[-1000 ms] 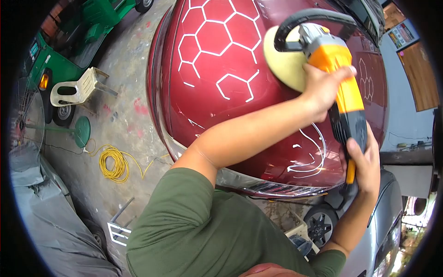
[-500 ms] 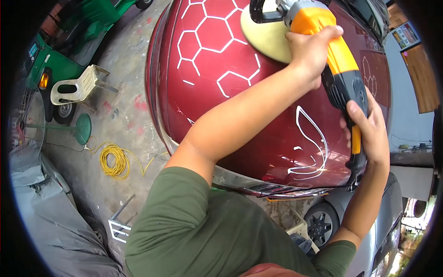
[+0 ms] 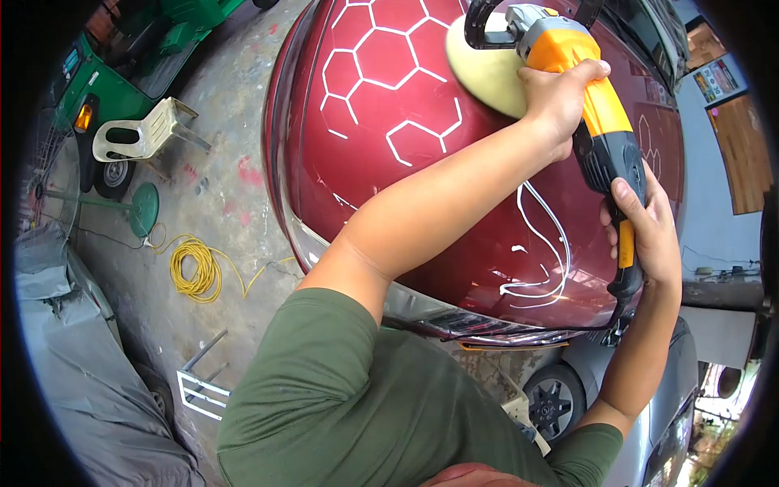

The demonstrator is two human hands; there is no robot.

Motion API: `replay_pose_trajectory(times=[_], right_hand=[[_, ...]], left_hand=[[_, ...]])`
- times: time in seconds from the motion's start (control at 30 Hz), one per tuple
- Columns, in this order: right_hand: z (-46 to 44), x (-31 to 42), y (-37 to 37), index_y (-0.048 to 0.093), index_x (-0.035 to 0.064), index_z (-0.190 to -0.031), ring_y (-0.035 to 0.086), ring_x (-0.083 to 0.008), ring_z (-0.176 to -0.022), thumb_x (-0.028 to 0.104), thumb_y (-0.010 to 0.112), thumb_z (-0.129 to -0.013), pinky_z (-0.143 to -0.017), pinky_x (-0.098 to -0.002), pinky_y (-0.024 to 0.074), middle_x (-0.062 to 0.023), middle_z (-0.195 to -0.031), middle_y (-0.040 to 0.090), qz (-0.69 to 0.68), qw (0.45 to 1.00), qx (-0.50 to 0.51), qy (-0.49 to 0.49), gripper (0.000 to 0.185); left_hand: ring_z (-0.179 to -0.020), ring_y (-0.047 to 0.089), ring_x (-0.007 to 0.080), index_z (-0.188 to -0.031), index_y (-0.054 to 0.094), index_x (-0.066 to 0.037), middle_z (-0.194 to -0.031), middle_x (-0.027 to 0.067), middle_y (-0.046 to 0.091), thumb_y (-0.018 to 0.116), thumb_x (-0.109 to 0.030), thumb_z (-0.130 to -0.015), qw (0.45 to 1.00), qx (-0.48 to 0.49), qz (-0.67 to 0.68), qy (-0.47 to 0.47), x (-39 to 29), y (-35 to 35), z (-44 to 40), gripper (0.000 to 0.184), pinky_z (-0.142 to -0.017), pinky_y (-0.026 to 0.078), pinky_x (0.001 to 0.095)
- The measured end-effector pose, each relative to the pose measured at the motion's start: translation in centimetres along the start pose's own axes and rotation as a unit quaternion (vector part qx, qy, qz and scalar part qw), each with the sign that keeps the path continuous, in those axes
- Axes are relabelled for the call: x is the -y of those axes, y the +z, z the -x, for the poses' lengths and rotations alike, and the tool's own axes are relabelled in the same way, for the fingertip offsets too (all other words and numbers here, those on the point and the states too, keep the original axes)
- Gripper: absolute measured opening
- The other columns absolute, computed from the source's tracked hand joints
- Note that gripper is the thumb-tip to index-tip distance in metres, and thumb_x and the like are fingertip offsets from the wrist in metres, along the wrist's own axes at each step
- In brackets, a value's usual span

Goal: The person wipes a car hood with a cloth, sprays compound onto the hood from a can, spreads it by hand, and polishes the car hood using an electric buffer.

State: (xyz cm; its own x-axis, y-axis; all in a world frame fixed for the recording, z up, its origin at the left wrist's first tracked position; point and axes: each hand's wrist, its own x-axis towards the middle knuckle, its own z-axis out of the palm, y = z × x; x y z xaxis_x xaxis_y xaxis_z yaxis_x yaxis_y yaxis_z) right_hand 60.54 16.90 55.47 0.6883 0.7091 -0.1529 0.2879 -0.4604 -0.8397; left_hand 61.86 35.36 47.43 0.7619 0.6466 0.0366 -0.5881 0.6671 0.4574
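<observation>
A yellow and black car polisher (image 3: 604,122) lies over the glossy dark red car hood (image 3: 487,252). My left hand (image 3: 561,101) wraps round the yellow front housing, just behind the polisher's head. At the rear, my right hand (image 3: 649,223) is closed round the handle. The pale yellow polishing pad (image 3: 487,73) rests on the hood, tilted in view and partly hidden by the tool and my left hand. White lines of what looks like polish form a honeycomb (image 3: 385,57) left of the pad. A looped white line (image 3: 560,243) lies nearer me, partly behind my left forearm.
A black cord (image 3: 527,331) runs along the hood's front edge. On the floor at left are a coiled yellow cable (image 3: 195,272), a plastic chair (image 3: 144,138) and a fan base (image 3: 144,209). A green vehicle (image 3: 122,73) stands beyond; a grey car (image 3: 588,373) is at lower right.
The polisher and pad have shifted slightly right, away from the honeycomb lines. My left forearm now covers the top of the looped line. Both hands keep their grip. The view has shifted a little.
</observation>
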Motion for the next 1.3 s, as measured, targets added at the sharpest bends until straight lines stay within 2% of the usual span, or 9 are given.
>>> replay_pose_trajectory(times=[0.13, 0.37, 0.47, 0.7, 0.87, 0.97, 1.0, 1.2, 1.3], right_hand=[[2.3, -1.2, -0.7, 0.05, 0.0016, -0.145, 0.058, -0.0079, -0.06, 0.036, 0.077, -0.095, -0.05, -0.0222, 0.0453, -0.0031, -0.079, 0.061, -0.014, 1.0, -0.005, 0.007, 0.066], [5.8, -1.5, -0.8, 0.047, 0.0004, -0.148, 0.055, -0.0097, -0.054, 0.039, 0.078, -0.093, -0.049, -0.0226, 0.0446, -0.004, -0.072, 0.06, -0.007, 0.999, -0.031, 0.02, 0.073], [4.8, -1.2, -0.6, 0.048, 0.0008, -0.147, 0.055, -0.0099, -0.054, 0.04, 0.078, -0.093, -0.049, -0.0233, 0.0449, -0.0047, -0.071, 0.06, 0.001, 0.999, -0.045, 0.022, 0.074], [0.2, -0.3, -0.5, 0.054, 0.003, -0.139, 0.055, -0.0089, -0.054, 0.043, 0.079, -0.092, -0.05, -0.0229, 0.045, -0.0041, -0.073, 0.062, 0.003, 1.0, -0.026, -0.006, 0.066], [-3.0, 1.1, 0.1, 0.056, 0.0038, -0.13, 0.055, -0.0077, -0.051, 0.044, 0.072, -0.097, -0.043, -0.0219, 0.0455, -0.0035, -0.072, 0.061, 0.025, 0.999, -0.031, -0.004, 0.055], [-4.6, 1.6, 0.5, 0.056, 0.0034, -0.129, 0.055, -0.0079, -0.05, 0.046, 0.072, -0.097, -0.044, -0.0216, 0.0462, -0.0039, -0.072, 0.061, 0.028, 0.999, -0.026, -0.014, 0.055], [-4.8, 1.8, 0.8, 0.055, 0.0028, -0.129, 0.055, -0.0081, -0.05, 0.047, 0.072, -0.097, -0.044, -0.0213, 0.0462, -0.0041, -0.072, 0.061, 0.028, 0.999, -0.027, -0.02, 0.057], [-3.5, 1.5, 0.5, 0.056, 0.0032, -0.131, 0.055, -0.0082, -0.05, 0.047, 0.074, -0.095, -0.044, -0.022, 0.0458, -0.0041, -0.072, 0.062, 0.04, 0.999, -0.033, -0.008, 0.06], [-2.2, 1.1, 0.2, 0.056, 0.0033, -0.133, 0.055, -0.0083, -0.051, 0.047, 0.075, -0.095, -0.044, -0.0225, 0.0457, -0.0041, -0.072, 0.062, 0.042, 0.999, -0.029, 0.0, 0.061]], left_hand=[[-0.096, 0.068, 0.0267, -0.128, 0.028, 0.003, -0.114, 0.0217, 0.058, 0.086, -0.02, -0.078, 1.0, -0.018, -0.007, -0.005, 1.1, 0.5, 2.4, 0.08, -0.083, 0.061, 0.0398], [-0.094, 0.069, 0.0231, -0.124, 0.029, 0.0, -0.112, 0.0191, 0.058, 0.086, -0.019, -0.08, 0.999, -0.016, 0.014, -0.041, 1.8, 1.1, 6.1, 0.074, -0.083, 0.061, 0.0379], [-0.092, 0.071, 0.023, -0.124, 0.039, 0.006, -0.108, 0.0169, 0.065, 0.085, -0.022, -0.083, 0.998, -0.051, 0.0, -0.031, 1.5, 1.5, 5.2, 0.068, -0.085, 0.061, 0.0394], [-0.086, 0.071, 0.023, -0.118, 0.048, 0.006, -0.1, 0.0147, 0.066, 0.084, -0.018, -0.082, 0.999, -0.041, 0.012, 0.017, 1.2, 0.8, 0.0, 0.056, -0.08, 0.062, 0.039], [-0.082, 0.071, 0.0244, -0.114, 0.053, 0.007, -0.097, 0.0152, 0.066, 0.084, -0.017, -0.081, 0.999, -0.028, 0.01, 0.034, -0.5, 0.5, -3.4, 0.051, -0.077, 0.062, 0.0397], [-0.091, 0.069, 0.0268, -0.128, 0.024, 0.005, -0.109, 0.0225, 0.059, 0.084, -0.016, -0.078, 1.0, -0.013, 0.011, 0.025, -1.2, 0.0, -5.1, 0.08, -0.081, 0.062, 0.0404], [-0.091, 0.069, 0.0269, -0.129, 0.023, 0.005, -0.109, 0.0229, 0.059, 0.084, -0.016, -0.079, 0.999, -0.048, 0.01, 0.013, -2.3, 0.5, -4.3, 0.081, -0.081, 0.062, 0.0403], [-0.091, 0.069, 0.0263, -0.126, 0.025, 0.003, -0.111, 0.0226, 0.058, 0.083, -0.015, -0.08, 0.999, -0.035, 0.038, 0.005, -2.1, 0.6, -2.8, 0.076, -0.08, 0.062, 0.0403], [-0.082, 0.071, 0.0236, -0.113, 0.053, 0.007, -0.097, 0.016, 0.066, 0.084, -0.017, -0.081, 0.999, -0.025, 0.03, 0.038, -1.0, 0.5, -1.9, 0.051, -0.078, 0.062, 0.0393]])
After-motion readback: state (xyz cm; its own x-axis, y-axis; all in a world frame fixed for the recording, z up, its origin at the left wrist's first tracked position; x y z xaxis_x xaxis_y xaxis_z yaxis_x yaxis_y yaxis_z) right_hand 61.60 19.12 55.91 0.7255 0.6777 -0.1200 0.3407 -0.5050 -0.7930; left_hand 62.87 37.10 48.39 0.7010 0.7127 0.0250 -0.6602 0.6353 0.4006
